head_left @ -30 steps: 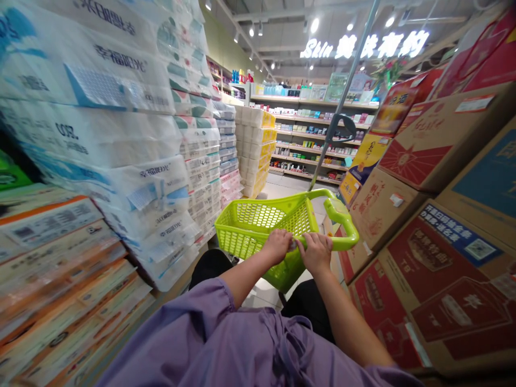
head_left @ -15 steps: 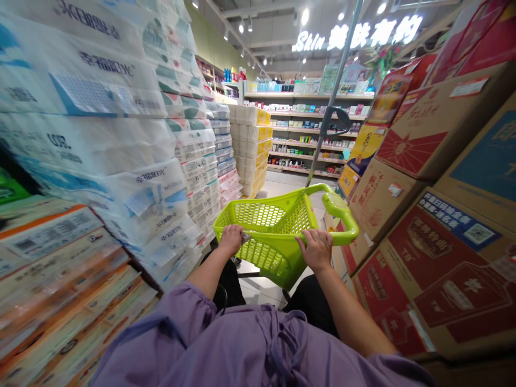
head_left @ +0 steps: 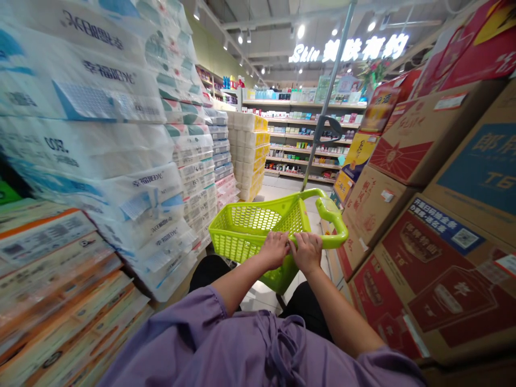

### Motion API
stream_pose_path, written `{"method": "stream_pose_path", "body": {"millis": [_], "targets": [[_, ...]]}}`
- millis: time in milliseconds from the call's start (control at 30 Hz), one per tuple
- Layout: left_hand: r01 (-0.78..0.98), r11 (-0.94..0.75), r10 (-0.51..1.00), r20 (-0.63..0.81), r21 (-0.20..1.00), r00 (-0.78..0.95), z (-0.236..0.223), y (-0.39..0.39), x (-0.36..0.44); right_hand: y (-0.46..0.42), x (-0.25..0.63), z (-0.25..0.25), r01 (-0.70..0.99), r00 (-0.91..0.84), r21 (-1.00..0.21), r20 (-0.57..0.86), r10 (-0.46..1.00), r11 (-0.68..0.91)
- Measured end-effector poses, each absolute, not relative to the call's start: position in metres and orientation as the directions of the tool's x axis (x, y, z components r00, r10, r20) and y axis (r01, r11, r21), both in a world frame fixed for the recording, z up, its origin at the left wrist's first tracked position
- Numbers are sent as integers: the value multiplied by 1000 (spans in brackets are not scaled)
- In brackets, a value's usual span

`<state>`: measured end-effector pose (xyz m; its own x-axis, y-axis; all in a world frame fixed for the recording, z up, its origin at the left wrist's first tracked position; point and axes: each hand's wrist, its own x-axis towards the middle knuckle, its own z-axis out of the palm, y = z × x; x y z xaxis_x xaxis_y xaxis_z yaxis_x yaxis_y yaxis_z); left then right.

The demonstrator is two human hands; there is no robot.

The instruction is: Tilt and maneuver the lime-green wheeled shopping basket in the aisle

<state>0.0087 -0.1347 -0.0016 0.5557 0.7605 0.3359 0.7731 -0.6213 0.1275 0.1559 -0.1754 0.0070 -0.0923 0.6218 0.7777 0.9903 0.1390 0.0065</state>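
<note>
A lime-green plastic shopping cart (head_left: 237, 244) with a perforated basket stands in front of me, turned sideways, its looped handle (head_left: 336, 226) at the right. My left hand (head_left: 275, 250) has its fingers curled over the near rim of the basket, toward its right end. Right beside it, my right hand (head_left: 308, 252) grips the same rim close to the handle. The hands nearly touch, thumb to fingertips. Whether something small sits between them I cannot make out. From what shows, the inside of the basket is bare green plastic.
Tall stacks of wrapped tissue packs (head_left: 133, 140) rise on the left, above flatter orange-and-white packages (head_left: 60, 279). Cardboard cartons (head_left: 447, 269) are piled along the right. A metal pole (head_left: 328, 91) stands beyond the cart, before stocked shelves (head_left: 298, 126). Pale tiles (head_left: 278, 186) floor the aisle.
My left hand has slid right along the rim to beside my right hand. My right hand has shifted slightly left. The view and cart have moved a little.
</note>
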Motion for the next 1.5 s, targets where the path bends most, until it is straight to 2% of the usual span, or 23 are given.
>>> {"method": "stream_pose_path", "body": {"millis": [233,467,600,800,933,1100,1333,1400,1500], "targets": [[687,-713,691,300,138,657,3,-131,-10,-178,156,7,987,-122,35,801,586,158],[813,-568,808,278,130,520,-11,-116,-63,-177,156,6,987,-131,52,801,584,150],[845,-521,834,278,120,476,-11,-112,-69,-176,150,6,990,-106,26,797,595,142],[716,-687,711,314,122,629,5,-125,-19,-178,144,8,986,-110,13,799,592,166],[664,-736,663,330,129,672,12,-132,-2,-178,148,6,982,-128,19,799,588,188],[733,-669,728,306,120,614,-1,-123,-35,-178,152,4,982,-149,52,797,585,179],[866,-495,842,284,73,458,-11,-111,-68,-178,148,4,984,-123,26,805,581,174],[867,-492,844,289,83,452,-8,-116,-58,-177,147,3,984,-120,23,812,571,174],[801,-587,784,328,114,528,-2,-127,-34,-176,149,2,983,-130,35,821,555,179]]}}
